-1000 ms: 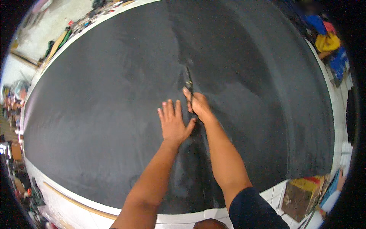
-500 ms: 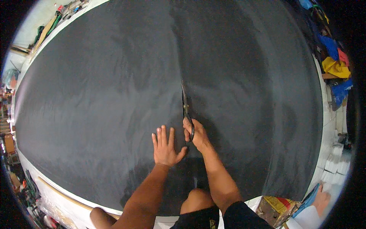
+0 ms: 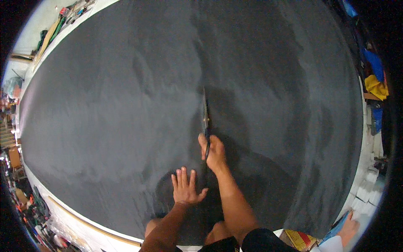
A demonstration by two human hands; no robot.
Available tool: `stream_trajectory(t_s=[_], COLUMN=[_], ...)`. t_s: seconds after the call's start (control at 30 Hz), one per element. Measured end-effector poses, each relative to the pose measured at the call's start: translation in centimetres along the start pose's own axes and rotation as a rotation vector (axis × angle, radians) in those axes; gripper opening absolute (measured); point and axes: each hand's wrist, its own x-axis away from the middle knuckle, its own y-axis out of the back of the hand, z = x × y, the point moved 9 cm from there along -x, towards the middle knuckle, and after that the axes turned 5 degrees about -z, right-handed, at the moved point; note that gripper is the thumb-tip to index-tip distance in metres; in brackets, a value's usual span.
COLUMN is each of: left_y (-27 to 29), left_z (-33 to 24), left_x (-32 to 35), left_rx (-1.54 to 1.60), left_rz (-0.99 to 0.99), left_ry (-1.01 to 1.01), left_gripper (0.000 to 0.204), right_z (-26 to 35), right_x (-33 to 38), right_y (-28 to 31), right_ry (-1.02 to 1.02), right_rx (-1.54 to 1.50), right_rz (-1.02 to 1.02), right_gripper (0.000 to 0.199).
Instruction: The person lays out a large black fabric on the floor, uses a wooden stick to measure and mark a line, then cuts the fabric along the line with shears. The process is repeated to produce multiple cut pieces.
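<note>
A wide sheet of dark grey material [image 3: 105, 105] lies spread over the floor beneath both my hands. My right hand [image 3: 215, 153] is closed round the black handles of a pair of scissors [image 3: 205, 108]. Their blades point away from me along a faint line in the sheet and look nearly closed. To the left and nearer to me, my left hand [image 3: 185, 189] rests flat on the sheet, fingers spread, holding nothing. Part of the scissor handles is hidden by my right fingers.
White floor tiles [image 3: 356, 185] border the sheet. At the far right lie yellow cloth [image 3: 375, 87] and blue material [image 3: 372, 63]. Another person's hand [image 3: 349, 227] shows at the lower right, near a yellow and red package [image 3: 299, 239]. Assorted clutter lines the left edge, beside a wooden strip [image 3: 90, 220].
The scissor blades have gone from slightly apart to nearly closed. My left hand sits lower in view, farther behind the scissors. The sheet's surroundings have shifted slightly right.
</note>
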Motion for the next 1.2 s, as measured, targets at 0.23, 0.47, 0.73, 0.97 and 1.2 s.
stream_trajectory(t_s=[0.23,0.47,0.73,0.97,1.2], left_y=[-0.4,-0.6,-0.3,8.7,11.1], left_z=[-0.3,0.4,-0.4,2.6,7.6], left_x=[-0.4,0.7,0.3,-20.9,-44.7], left_rx=[-0.016,0.000,-0.015,0.215,-0.117], left_rz=[0.081,-0.014,0.042,-0.473,-0.474], left_ry=[0.038,0.019,-0.002,0.110,0.076], left_gripper=[0.093,0.092,0.090,0.042,0.064], right_z=[7.1,9.2,13.7,12.3,13.2], right_x=[-11.1,-12.8,-21.3,-20.8,-20.8], right_y=[-0.8,-2.7,-3.1,-2.3,-3.9], right_ry=[0.017,0.063,0.212,0.063,0.029], right_rx=[0.163,0.014,0.099,0.043,0.099], right_rz=[-0.010,0.017,-0.066,-0.014,0.013], right_gripper=[0.058,0.058,0.063,0.057,0.054])
